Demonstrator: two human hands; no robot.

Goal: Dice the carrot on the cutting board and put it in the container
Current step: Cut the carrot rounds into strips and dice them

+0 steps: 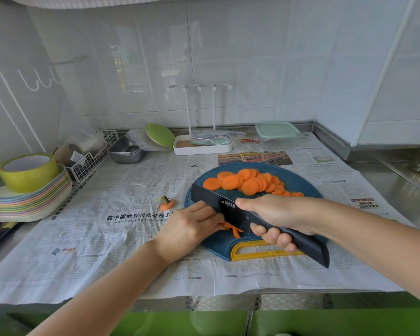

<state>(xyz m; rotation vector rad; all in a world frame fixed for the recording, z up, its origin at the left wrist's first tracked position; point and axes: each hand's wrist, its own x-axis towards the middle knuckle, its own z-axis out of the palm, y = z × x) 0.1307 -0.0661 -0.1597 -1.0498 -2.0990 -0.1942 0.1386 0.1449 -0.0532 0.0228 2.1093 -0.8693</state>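
A round blue cutting board (298,175) with a yellow handle lies on newspaper. Several orange carrot slices (249,181) are spread across its far half. My right hand (274,215) grips the handle of a black knife (218,206), its blade standing on the board's near left part. My left hand (188,229) has its curled fingers against the blade's left face, holding down a few carrot strips (233,230) that peek out under the blade. A clear container with a pale green lid (277,130) stands at the back, beyond the board.
A cut-off carrot top (166,203) lies on the newspaper (107,238) left of the board. Stacked pastel plates with a green bowl (27,175) sit far left. A wire basket, metal trays (126,151) and a white rack (201,144) line the back wall.
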